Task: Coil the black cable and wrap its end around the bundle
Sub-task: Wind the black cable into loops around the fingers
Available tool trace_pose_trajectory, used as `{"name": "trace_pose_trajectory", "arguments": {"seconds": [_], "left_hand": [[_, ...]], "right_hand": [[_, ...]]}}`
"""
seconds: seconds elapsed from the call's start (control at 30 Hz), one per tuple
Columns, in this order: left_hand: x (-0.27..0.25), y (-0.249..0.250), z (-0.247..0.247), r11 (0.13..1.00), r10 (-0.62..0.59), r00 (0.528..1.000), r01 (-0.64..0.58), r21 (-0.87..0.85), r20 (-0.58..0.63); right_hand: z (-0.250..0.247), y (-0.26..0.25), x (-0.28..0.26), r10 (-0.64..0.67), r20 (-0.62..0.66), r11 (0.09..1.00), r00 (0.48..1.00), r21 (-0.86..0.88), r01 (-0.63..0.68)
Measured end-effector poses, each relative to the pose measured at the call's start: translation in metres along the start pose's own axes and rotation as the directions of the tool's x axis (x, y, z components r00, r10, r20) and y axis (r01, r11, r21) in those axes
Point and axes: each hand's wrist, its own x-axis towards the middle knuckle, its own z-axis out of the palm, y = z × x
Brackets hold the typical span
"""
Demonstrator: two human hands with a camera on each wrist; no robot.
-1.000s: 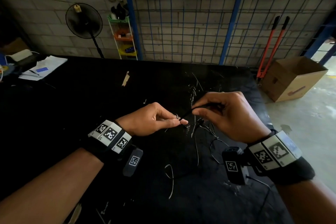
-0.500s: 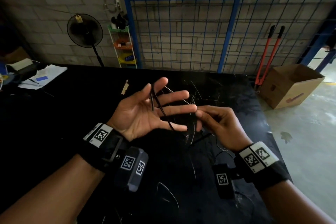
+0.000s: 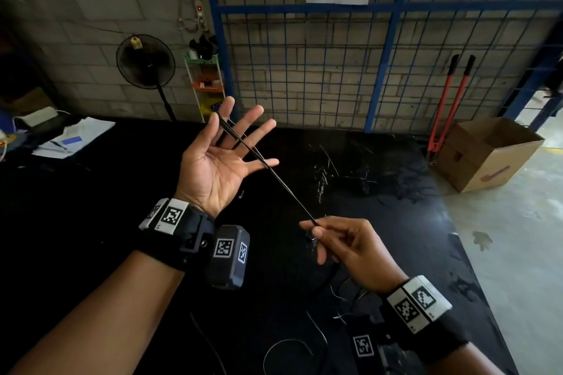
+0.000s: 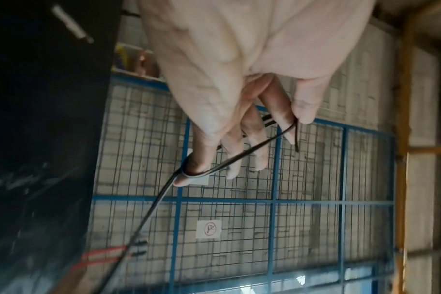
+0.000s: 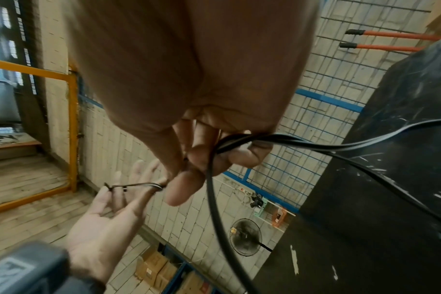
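Note:
My left hand (image 3: 225, 158) is raised palm up with its fingers spread straight. The thin black cable (image 3: 286, 192) hooks over the thumb, crosses the fingers to the little finger, and runs taut down to my right hand (image 3: 313, 227). That hand pinches it between thumb and forefinger. The left wrist view shows the cable (image 4: 239, 157) looped from thumb to little finger, its short end hanging by the thumb. In the right wrist view the rest of the cable (image 5: 214, 199) trails from the right hand (image 5: 189, 175) down toward the table.
The black table (image 3: 91, 222) carries scattered wire offcuts (image 3: 323, 179) and papers (image 3: 73, 140) at far left. A cardboard box (image 3: 487, 155) and red bolt cutters (image 3: 444, 106) stand on the floor to the right. A fan (image 3: 145, 61) and blue mesh fence are behind.
My left hand let go of its pinch, turned palm up, spread and rose. My right hand drew back toward me and to the right, pulling the cable taut between them.

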Motion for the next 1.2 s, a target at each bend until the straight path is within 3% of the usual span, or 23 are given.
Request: {"name": "trace_pose_trajectory", "arguments": {"seconds": [0.17,0.23,0.37,0.5,0.57,0.77,0.87,1.0,1.1,1.2], "left_hand": [[0.000,-0.007,0.003,0.937,-0.071,0.995,0.089,0.337,-0.066],[-0.003,-0.011,0.004,0.850,-0.114,0.992,0.124,0.511,-0.050],[-0.007,-0.020,0.012,0.598,-0.221,0.975,0.117,0.793,0.023],[-0.009,-0.024,0.022,0.394,-0.386,0.919,0.092,0.915,0.074],[-0.009,-0.026,0.021,0.365,-0.449,0.890,0.108,0.925,0.074],[-0.015,-0.022,0.024,0.373,-0.627,0.769,0.150,0.916,0.129],[-0.020,-0.019,0.021,0.563,-0.678,0.696,0.284,0.776,0.237],[-0.025,-0.013,0.016,0.780,-0.614,0.667,0.428,0.458,0.422],[-0.021,-0.010,0.009,0.858,-0.506,0.699,0.468,0.211,0.506],[-0.017,-0.005,0.002,0.895,-0.394,0.785,0.447,0.003,0.479]], "right_hand": [[-0.008,-0.035,-0.002,-0.035,0.024,0.992,0.999,-0.123,0.038],[-0.014,-0.048,0.000,-0.059,0.013,0.983,0.998,-0.176,0.061],[-0.027,-0.067,0.008,-0.136,0.014,0.919,0.991,-0.373,0.132],[-0.037,-0.083,0.016,-0.212,0.029,0.831,0.977,-0.520,0.196],[-0.044,-0.090,0.019,-0.256,0.048,0.779,0.966,-0.582,0.235],[-0.048,-0.089,0.022,-0.239,0.159,0.821,0.958,-0.494,0.287],[-0.053,-0.082,0.024,-0.233,0.108,0.906,0.967,-0.337,0.256],[-0.060,-0.060,0.028,-0.240,0.051,0.963,0.969,-0.112,0.245],[-0.060,-0.037,0.027,-0.192,0.009,0.981,0.981,0.021,0.192],[-0.053,-0.013,0.023,-0.126,0.017,0.991,0.992,0.055,0.125]]}}
